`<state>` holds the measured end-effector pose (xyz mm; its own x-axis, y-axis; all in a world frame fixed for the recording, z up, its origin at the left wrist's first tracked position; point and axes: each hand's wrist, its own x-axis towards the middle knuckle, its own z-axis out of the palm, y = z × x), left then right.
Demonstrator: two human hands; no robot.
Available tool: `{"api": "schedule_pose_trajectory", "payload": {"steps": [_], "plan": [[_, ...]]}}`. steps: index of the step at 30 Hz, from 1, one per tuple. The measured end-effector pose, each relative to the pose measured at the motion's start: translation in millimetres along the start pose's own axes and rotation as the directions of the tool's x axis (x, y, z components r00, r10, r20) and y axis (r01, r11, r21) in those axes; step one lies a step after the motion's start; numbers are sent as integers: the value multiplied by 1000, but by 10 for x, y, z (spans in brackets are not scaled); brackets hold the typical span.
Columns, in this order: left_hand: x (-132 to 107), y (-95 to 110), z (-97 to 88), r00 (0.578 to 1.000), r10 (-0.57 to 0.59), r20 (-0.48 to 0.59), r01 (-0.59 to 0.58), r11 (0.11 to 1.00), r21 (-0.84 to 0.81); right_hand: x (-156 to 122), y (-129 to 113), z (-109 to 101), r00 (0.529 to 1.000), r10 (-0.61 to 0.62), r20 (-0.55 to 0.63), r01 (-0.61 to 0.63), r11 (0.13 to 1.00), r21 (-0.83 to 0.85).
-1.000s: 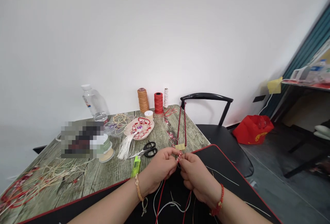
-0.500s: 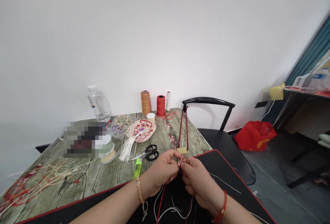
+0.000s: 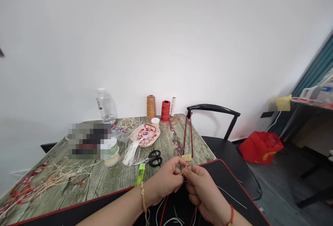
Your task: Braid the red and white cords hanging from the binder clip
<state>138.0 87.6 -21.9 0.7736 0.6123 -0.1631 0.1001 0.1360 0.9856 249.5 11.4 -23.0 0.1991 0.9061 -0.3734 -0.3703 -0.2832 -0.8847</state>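
Note:
My left hand (image 3: pixel 166 181) and my right hand (image 3: pixel 201 189) meet over a black mat (image 3: pixel 231 184), both pinched on a thin red-and-white braided cord (image 3: pixel 185 168). Just above the fingers a small yellow clip (image 3: pixel 186 157) sits on the cord. From the clip two dark red cords (image 3: pixel 188 134) run taut up to the black chair back (image 3: pixel 213 108). Loose red and white cord ends (image 3: pixel 169 215) hang below my hands onto the mat.
Near the wooden table's (image 3: pixel 104 181) front lie black scissors (image 3: pixel 152 158), a green lighter (image 3: pixel 139 174) and a white tassel (image 3: pixel 130 151). Orange (image 3: pixel 151 107), red (image 3: pixel 165 110) and white spools, a plastic bottle (image 3: pixel 105 105) and a plate of cords (image 3: pixel 145 135) stand behind. A red bag (image 3: pixel 260 147) lies on the floor.
The view has tilted up and shifted a little, so the table and hands sit lower in the frame. Both hands stay pinched on the braided cord, fingers working closer together.

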Motion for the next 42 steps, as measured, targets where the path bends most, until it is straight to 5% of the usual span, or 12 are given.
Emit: {"api": "schedule_pose_trajectory", "payload": {"steps": [16, 27, 42], "plan": [[38, -65, -1, 996, 13, 85, -18, 999, 47, 32, 47, -123, 994, 33, 105, -53, 981, 189], [121, -38, -8, 990, -59, 127, 50, 996, 72, 58, 13, -178, 994, 111, 23, -113, 966, 232], [135, -71, -59, 989, 53, 139, -68, 993, 100, 122, 11, -156, 998, 6, 63, -17, 987, 162]]}}
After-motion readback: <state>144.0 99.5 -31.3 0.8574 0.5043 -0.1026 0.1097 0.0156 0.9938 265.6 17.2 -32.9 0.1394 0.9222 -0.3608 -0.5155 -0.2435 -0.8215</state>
